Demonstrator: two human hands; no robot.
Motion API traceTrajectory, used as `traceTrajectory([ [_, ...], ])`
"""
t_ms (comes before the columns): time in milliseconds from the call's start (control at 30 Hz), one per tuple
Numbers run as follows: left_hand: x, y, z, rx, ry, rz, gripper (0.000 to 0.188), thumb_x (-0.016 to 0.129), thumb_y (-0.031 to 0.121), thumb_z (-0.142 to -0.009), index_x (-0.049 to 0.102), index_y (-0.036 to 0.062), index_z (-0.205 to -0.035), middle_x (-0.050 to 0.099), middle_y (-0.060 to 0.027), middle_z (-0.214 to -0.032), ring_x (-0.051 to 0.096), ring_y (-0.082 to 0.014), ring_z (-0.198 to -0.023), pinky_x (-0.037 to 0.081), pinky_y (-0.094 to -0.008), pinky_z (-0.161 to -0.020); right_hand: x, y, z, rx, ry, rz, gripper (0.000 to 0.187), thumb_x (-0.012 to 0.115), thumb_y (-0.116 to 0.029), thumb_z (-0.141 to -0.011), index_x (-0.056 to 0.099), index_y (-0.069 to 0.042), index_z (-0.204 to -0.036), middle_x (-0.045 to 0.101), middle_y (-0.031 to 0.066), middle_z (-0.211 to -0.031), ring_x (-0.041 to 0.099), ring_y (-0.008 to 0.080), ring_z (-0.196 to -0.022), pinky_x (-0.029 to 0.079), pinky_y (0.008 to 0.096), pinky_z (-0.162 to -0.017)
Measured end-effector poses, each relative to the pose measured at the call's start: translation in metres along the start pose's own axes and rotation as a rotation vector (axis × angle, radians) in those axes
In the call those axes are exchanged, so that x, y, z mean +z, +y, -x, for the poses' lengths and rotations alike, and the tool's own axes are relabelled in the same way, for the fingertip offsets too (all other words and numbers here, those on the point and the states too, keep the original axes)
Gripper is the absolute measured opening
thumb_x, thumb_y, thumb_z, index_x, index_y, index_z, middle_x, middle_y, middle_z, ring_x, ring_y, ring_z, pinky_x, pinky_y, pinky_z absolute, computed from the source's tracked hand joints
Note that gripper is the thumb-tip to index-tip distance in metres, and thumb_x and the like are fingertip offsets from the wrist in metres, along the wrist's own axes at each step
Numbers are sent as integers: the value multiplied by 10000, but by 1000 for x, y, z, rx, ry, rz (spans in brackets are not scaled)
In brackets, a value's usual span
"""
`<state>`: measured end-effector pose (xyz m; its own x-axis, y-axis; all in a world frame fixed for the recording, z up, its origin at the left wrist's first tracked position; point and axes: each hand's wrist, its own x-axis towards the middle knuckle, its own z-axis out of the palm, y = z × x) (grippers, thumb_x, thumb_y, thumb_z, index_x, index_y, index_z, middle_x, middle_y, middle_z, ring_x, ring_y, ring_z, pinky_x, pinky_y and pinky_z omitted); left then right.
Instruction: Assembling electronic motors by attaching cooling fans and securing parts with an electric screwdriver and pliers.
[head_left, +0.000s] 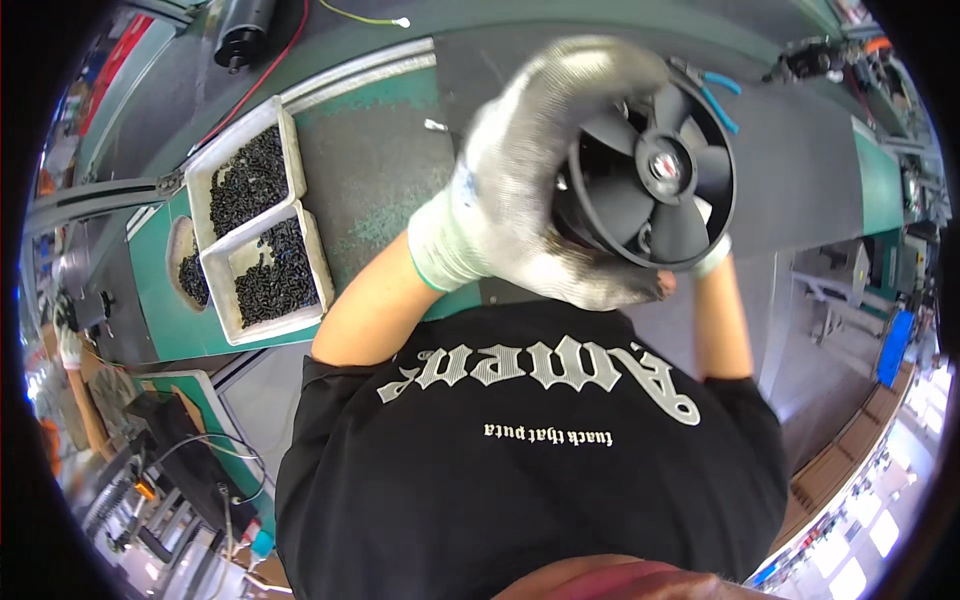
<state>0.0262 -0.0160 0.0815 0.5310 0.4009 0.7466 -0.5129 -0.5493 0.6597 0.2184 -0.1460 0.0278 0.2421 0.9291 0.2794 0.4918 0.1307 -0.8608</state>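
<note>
Raised close in front of me is a black axial fan (664, 166) with a round housing, several blades and a pale mark on its hub. My left hand (520, 175), in a white glove with grey coated fingers, wraps around the fan's left side, fingers over the top and thumb beneath. A bare digit tip shows at the lower edge. Behind the fan, only the cuff and a sliver of my gloved right hand (716, 258) come into view. Its fingers are hidden, so its grip cannot be seen.
On the bench at left, two white trays (297, 150) hold small black parts, beside a smaller pale container (176, 240) of similar pieces. Blue-handled pliers (718, 95) lie beyond the fan. A black cylinder (243, 35) and red wire (278, 62) are at the far left. Another person's gloved hand (70, 345) is at left.
</note>
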Motion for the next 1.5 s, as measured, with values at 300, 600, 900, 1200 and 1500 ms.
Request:
traceTrajectory([
  [300, 14, -48, 67, -449, -26, -598, 792, 565, 469, -906, 281, -59, -1424, 473, -292, -1301, 466, -427, -1225, 360, -475, -1049, 59, 11, -33, 145, 78, -449, 354, 685, -220, -829, 606, 2, -1092, 655, 89, -987, 634, 192, -858, 514, 331, -797],
  [600, 30, 10, 107, -618, -330, -668, 542, 538, 409, -913, 525, -7, -1259, 610, -180, -1148, 578, -323, -1087, 416, -461, -969, 30, 72, -292, 138, 0, 283, 502, 673, -471, -840, 670, 15, -969, 666, 125, -828, 641, 181, -752, 520, 330, -665],
  [900, -92, 185, 189, -504, 447, -426, 263, 608, 166, -832, 657, -18, -1014, 668, -119, -788, 659, -210, -683, 531, -333, -626, 54, 67, -360, -82, 271, 736, 587, 609, -452, -859, 600, -3, -1238, 625, 237, -1205, 619, 377, -1090, 479, 408, -910],
  [1200, -221, 204, 339, 51, 1401, -324, 514, 436, 347, -1008, 464, -87, -1283, 574, -225, -1238, 579, -335, -1121, 452, -454, -1003, 303, -91, -284, -31, -640, 142, 485, 540, -401, -945, 584, -16, -1237, 662, 111, -1042, 644, 173, -800, 531, 319, -763],
  [1500, -295, 173, 357, -377, 1518, -746, 522, 468, 354, -995, 491, -89, -1270, 579, -208, -1201, 614, -288, -1052, 510, -389, -906, 366, -82, -319, -646, -561, 1109, 380, 336, -241, -952, 664, -54, -993, 680, 182, -1047, 665, 344, -941, 522, 424, -853],
])
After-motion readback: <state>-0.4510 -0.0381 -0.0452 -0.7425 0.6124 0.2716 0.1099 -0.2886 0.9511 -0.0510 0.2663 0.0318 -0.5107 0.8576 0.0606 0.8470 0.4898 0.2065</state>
